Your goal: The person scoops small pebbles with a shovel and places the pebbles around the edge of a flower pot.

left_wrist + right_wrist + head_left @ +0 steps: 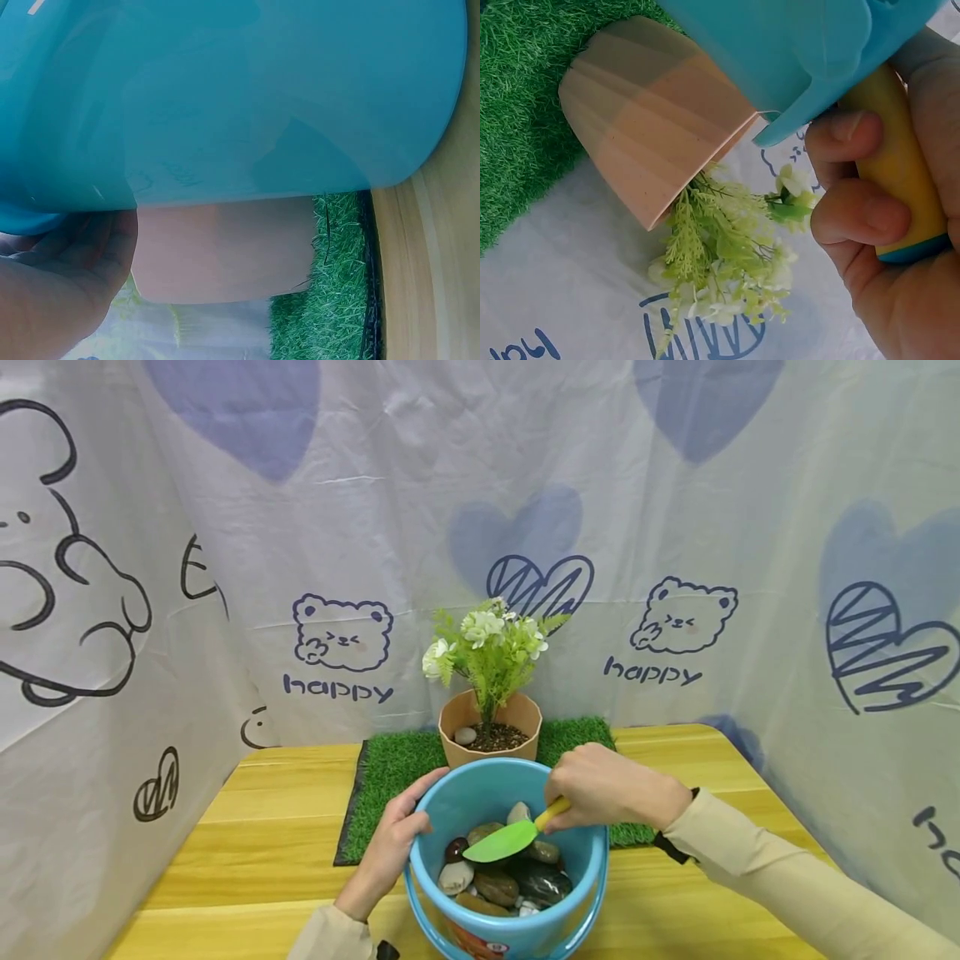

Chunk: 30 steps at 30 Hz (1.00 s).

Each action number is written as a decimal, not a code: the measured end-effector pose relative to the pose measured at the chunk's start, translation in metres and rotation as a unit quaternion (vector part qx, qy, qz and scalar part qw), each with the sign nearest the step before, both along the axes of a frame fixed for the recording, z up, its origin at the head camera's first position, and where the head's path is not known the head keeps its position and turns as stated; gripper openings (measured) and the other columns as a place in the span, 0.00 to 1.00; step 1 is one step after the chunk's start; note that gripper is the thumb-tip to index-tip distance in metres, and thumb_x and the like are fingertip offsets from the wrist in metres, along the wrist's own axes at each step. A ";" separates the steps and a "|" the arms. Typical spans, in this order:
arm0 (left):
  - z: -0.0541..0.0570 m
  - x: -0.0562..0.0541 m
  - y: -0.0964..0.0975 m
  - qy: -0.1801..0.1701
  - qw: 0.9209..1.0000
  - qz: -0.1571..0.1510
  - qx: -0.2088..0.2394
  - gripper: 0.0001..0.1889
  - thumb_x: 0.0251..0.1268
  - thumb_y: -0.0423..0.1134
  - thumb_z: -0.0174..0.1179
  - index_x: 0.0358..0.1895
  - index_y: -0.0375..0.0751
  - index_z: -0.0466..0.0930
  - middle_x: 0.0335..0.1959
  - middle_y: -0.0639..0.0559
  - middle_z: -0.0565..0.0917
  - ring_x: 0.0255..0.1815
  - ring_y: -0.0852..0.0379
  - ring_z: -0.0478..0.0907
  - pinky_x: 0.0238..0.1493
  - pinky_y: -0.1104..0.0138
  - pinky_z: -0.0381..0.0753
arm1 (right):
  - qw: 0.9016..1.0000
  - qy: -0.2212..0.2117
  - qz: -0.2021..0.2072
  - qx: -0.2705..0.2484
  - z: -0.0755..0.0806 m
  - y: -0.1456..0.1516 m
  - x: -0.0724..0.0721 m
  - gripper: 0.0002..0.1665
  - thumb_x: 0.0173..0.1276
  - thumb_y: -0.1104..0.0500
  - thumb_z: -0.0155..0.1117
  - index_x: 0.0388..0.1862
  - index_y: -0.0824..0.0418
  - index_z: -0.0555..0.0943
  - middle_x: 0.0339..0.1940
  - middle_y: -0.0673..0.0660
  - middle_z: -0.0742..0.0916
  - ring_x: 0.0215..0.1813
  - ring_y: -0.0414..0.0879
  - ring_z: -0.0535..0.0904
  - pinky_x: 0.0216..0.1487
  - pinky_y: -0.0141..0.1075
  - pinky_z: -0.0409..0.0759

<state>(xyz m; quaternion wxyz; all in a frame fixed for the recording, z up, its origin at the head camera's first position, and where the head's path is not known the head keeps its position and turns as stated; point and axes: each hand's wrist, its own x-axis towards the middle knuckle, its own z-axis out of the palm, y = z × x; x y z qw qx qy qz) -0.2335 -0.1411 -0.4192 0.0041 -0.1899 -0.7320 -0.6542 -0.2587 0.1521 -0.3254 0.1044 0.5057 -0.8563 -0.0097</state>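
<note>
A light blue bucket (517, 768) with stones (498, 887) in its bottom stands in the middle of the table. My left hand (393, 835) holds the bucket's left rim, thumb over the edge; in the left wrist view its fingers lie against the blue wall. My right hand (600, 789) grips the yellow handle (900, 165) of a small trowel. Its green blade (504, 842) slants down to the left inside the bucket, above the stones. Whether the blade touches any stone I cannot tell.
Behind the bucket, a peach flowerpot (487, 753) with soil, a pale stone and white-flowered greenery (487, 647) stands on a green turf mat (390, 785). Under everything is a yellow wooden table (247, 860). Printed white cloth (360, 527) hangs behind and at both sides.
</note>
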 end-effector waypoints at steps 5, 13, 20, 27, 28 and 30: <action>-0.001 0.000 0.000 0.003 1.000 0.001 0.000 0.39 0.52 0.26 0.42 0.73 0.52 0.65 0.71 0.43 0.69 0.67 0.38 0.71 0.58 0.51 0.77 | 1.000 -0.013 0.003 0.001 0.001 -0.001 -0.001 0.25 0.55 0.41 0.73 0.10 0.44 0.70 0.11 0.39 0.64 0.16 0.31 0.54 0.20 0.24 0.55; 0.000 0.000 0.000 0.003 1.000 0.004 0.000 0.39 0.51 0.26 0.43 0.72 0.51 0.65 0.71 0.43 0.69 0.67 0.39 0.71 0.60 0.51 0.76 | 0.999 -0.039 -0.003 0.033 0.007 -0.020 0.001 0.27 0.58 0.43 0.70 0.08 0.45 0.66 0.10 0.39 0.59 0.16 0.32 0.52 0.19 0.26 0.52; -0.001 0.000 -0.001 0.012 1.000 -0.004 -0.008 0.38 0.53 0.27 0.43 0.73 0.51 0.64 0.72 0.43 0.69 0.68 0.40 0.71 0.60 0.56 0.75 | 0.997 -0.049 -0.018 0.054 0.013 -0.032 0.001 0.24 0.55 0.39 0.72 0.08 0.43 0.73 0.08 0.37 0.68 0.14 0.32 0.58 0.18 0.27 0.57; -0.001 0.001 -0.002 0.017 1.000 -0.005 -0.009 0.38 0.53 0.27 0.43 0.73 0.50 0.64 0.71 0.42 0.69 0.68 0.40 0.70 0.59 0.59 0.75 | 0.998 -0.031 -0.021 0.054 0.011 -0.035 -0.001 0.26 0.55 0.39 0.71 0.08 0.44 0.70 0.09 0.38 0.65 0.14 0.33 0.56 0.17 0.27 0.55; -0.001 0.000 -0.001 0.017 1.000 -0.006 -0.008 0.38 0.53 0.27 0.43 0.73 0.50 0.63 0.71 0.42 0.69 0.68 0.40 0.70 0.59 0.58 0.75 | 0.998 -0.024 -0.022 0.053 0.010 -0.035 -0.002 0.26 0.55 0.39 0.71 0.08 0.44 0.69 0.09 0.38 0.64 0.14 0.33 0.56 0.16 0.27 0.55; -0.001 0.000 0.000 0.014 1.000 -0.004 -0.005 0.38 0.53 0.27 0.43 0.73 0.50 0.64 0.71 0.43 0.69 0.68 0.40 0.70 0.60 0.56 0.75 | 0.998 -0.015 -0.025 0.050 0.009 -0.035 -0.005 0.29 0.56 0.40 0.71 0.07 0.44 0.65 0.08 0.39 0.62 0.14 0.33 0.54 0.16 0.27 0.54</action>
